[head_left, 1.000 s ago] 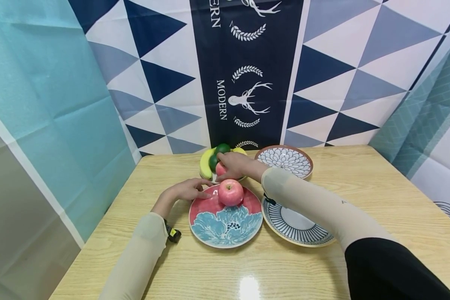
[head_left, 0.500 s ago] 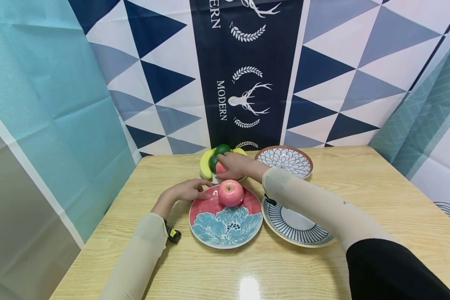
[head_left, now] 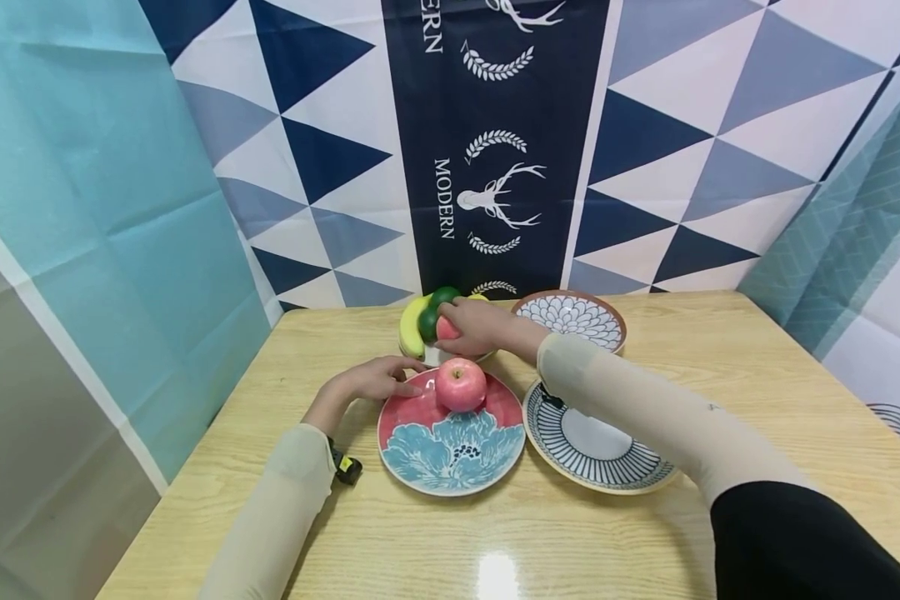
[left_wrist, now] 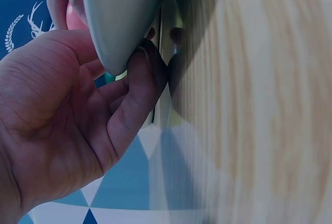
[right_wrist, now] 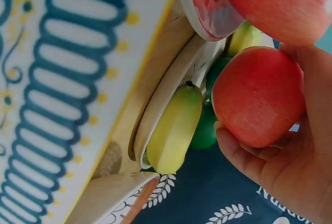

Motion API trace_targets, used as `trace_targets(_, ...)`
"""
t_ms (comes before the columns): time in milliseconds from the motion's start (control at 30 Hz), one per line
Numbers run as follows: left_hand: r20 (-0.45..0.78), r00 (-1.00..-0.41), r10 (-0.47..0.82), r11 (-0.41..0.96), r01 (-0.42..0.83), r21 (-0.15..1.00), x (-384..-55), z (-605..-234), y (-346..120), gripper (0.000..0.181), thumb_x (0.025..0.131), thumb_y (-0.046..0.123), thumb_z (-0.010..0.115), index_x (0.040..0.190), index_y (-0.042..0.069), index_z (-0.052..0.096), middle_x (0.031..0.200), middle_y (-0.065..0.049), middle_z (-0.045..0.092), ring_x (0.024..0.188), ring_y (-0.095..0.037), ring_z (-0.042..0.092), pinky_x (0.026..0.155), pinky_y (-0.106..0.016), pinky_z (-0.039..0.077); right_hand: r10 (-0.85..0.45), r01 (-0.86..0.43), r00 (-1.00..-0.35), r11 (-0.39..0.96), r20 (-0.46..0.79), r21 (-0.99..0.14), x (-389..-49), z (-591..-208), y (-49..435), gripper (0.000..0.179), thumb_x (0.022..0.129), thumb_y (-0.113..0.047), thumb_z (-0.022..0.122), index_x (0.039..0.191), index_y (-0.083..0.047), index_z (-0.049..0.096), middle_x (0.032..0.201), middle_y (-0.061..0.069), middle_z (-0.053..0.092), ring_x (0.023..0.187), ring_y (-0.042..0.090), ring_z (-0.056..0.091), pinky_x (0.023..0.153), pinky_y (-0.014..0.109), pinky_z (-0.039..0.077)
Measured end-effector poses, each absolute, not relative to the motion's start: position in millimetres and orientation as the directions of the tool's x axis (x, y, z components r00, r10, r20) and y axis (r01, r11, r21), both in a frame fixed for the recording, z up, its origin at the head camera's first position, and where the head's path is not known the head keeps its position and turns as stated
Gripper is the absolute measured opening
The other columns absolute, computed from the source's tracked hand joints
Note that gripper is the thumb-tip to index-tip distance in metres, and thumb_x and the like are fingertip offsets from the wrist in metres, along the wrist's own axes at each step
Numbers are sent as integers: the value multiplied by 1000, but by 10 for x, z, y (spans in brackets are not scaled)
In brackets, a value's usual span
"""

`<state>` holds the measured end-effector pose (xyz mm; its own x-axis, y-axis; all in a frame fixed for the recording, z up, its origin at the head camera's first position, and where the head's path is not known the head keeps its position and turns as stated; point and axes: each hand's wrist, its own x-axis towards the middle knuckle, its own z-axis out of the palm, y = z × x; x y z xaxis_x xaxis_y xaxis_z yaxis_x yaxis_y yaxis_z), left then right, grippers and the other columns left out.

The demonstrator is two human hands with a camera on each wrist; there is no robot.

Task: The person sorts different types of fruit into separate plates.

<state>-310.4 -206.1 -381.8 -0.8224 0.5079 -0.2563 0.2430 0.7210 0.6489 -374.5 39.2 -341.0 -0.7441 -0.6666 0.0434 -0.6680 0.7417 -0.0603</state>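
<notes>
My right hand [head_left: 476, 325] is grasping an apple [right_wrist: 259, 97] over the rear plate [head_left: 433, 357]; my left hand [head_left: 375, 378] is pinching the flower plate [head_left: 450, 457] at its rim. Another apple [head_left: 461, 385] is sitting on that. Banana [head_left: 411, 330] and green fruit [head_left: 429, 323] are lying on the rear plate. Striped plate [head_left: 592, 437] and brown-rimmed bowl [head_left: 570, 320] are standing to the right.

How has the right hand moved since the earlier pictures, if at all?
Yes, slightly: in the head view, the right hand has shifted rightward, toward the brown-rimmed dish.
</notes>
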Motion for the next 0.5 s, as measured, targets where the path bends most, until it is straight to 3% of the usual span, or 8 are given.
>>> trace_targets(267, -256, -822, 509, 722, 246, 647, -3104, -3805, -2052, 46, 101, 31, 70, 145, 17, 63, 132, -12, 64, 118, -30, 57, 104, -49, 49, -687, -697, -717, 708, 117, -110, -3680, -3347, 467, 60, 99, -53, 66, 138, -8, 56, 115, 14, 62, 100, 28, 65, 90, 45, 56)
trace_targets(500, -255, -820, 513, 721, 250, 646, -3103, -3797, -2051, 47, 101, 31, 70, 145, 16, 63, 131, -13, 64, 117, -31, 57, 103, -49, 49, -671, -693, -720, 704, 176, -152, -3583, -3229, 518, 64, 97, -53, 68, 142, -8, 57, 118, 15, 62, 101, 30, 64, 91, 45, 55)
